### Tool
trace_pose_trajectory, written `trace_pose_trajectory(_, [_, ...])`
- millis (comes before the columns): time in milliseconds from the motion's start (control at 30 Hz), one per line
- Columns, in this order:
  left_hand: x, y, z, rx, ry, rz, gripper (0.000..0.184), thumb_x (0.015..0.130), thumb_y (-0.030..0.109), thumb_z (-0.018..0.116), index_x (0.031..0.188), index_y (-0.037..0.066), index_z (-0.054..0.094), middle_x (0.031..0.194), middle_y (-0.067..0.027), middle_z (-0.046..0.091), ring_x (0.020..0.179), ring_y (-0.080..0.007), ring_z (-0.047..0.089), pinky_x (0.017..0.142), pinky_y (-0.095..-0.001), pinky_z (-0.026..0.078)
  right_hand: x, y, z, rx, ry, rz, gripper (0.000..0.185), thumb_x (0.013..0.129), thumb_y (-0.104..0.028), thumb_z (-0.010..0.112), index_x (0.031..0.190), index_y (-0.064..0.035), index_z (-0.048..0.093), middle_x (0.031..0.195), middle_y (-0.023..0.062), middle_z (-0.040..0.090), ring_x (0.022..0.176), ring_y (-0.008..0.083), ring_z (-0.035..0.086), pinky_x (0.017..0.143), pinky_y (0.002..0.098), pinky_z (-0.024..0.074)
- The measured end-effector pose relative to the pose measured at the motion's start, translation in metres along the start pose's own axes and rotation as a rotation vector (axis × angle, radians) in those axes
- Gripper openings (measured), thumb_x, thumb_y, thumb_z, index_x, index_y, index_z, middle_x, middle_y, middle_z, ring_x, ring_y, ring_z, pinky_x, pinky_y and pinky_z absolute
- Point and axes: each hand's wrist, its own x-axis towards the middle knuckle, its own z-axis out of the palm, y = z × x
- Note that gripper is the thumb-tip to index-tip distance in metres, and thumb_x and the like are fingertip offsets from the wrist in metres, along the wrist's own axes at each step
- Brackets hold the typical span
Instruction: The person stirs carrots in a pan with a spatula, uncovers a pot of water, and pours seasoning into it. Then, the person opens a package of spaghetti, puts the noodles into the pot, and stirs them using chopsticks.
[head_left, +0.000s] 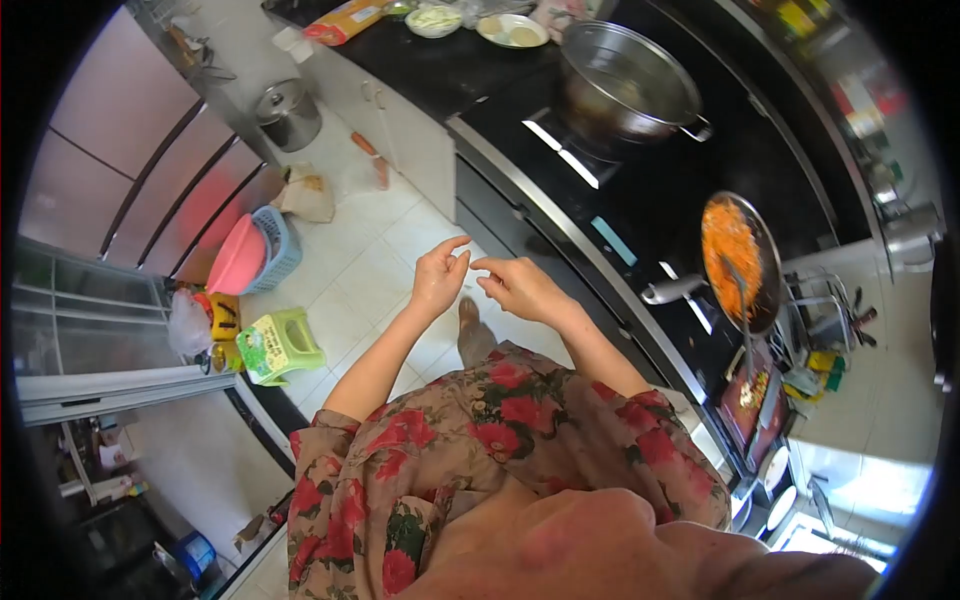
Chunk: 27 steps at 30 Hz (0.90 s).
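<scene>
In front of my body, above the tiled floor, my left hand (pixel 438 277) is raised with its fingers half bent and the index finger and thumb apart. Close beside it, my right hand (pixel 522 290) points its bent fingers toward the left one. A small gap shows between the two hands, and no object is visible in either. To the right, on the black stove, stands a frying pan (pixel 768 270) of shredded orange food (pixel 728 240), with a spatula (pixel 740 280) resting in it. Farther back is a large steel pot (pixel 630 85) holding clear liquid.
A plate (pixel 513 30) and a bowl (pixel 433 20) stand on the back counter (pixel 420 65). On the floor at left are a lidded pot (pixel 288 113), a blue basket (pixel 278 248), a pink basin (pixel 237 255) and a green stool (pixel 300 335). A cutting board (pixel 745 405) lies right of me.
</scene>
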Motion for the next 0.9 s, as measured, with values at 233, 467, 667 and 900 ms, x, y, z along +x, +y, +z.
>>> trace_pose_trajectory(233, [0.109,-0.038,-0.115,0.070,0.175,-0.077,0.029,0.091,0.010,0.055,0.120,0.004,0.058,0.053,-0.0002,0.053,0.045,-0.0068,0.047,0.046,-0.0247,0.040,0.186,0.019,0.021,0.033,-0.126,-0.124,0.027,0.087,-0.018,0.058,0.109,-0.0040,0.063,0.078,0.0176,0.065,0.071,0.0311,0.063,0.068,0.0390,0.0493])
trace_pose_trajectory(467, [0.199,-0.064,-0.229,0.035,0.344,-0.089,0.042,0.089,0.009,0.057,0.130,0.004,0.050,0.089,-0.0054,0.064,0.051,-0.0095,0.058,0.047,-0.0225,0.046,0.357,-0.004,0.035,-0.050,-0.191,-0.319,0.027,0.086,-0.018,0.058,0.108,-0.0033,0.063,0.080,0.0192,0.067,0.074,0.0349,0.065,0.070,0.0402,0.0506])
trace_pose_trajectory(667, [0.288,-0.137,-0.333,0.099,0.345,-0.171,0.053,0.083,0.014,0.065,0.132,0.006,0.048,0.101,-0.0085,0.063,0.062,-0.0179,0.064,0.059,-0.0297,0.051,0.474,-0.005,0.046,-0.113,-0.089,-0.103,0.026,0.086,-0.022,0.059,0.105,-0.0046,0.064,0.086,0.0225,0.066,0.085,0.0391,0.063,0.077,0.0456,0.0496])
trace_pose_trajectory(900, [0.440,-0.146,-0.424,0.399,0.250,0.012,0.053,0.080,0.021,0.067,0.129,0.007,0.051,0.107,-0.0150,0.061,0.088,-0.0309,0.062,0.079,-0.0382,0.049,0.539,0.003,0.037,-0.123,0.148,0.080,0.028,0.089,-0.018,0.056,0.111,-0.0012,0.061,0.075,0.0200,0.066,0.056,0.0240,0.066,0.062,0.0343,0.0512])
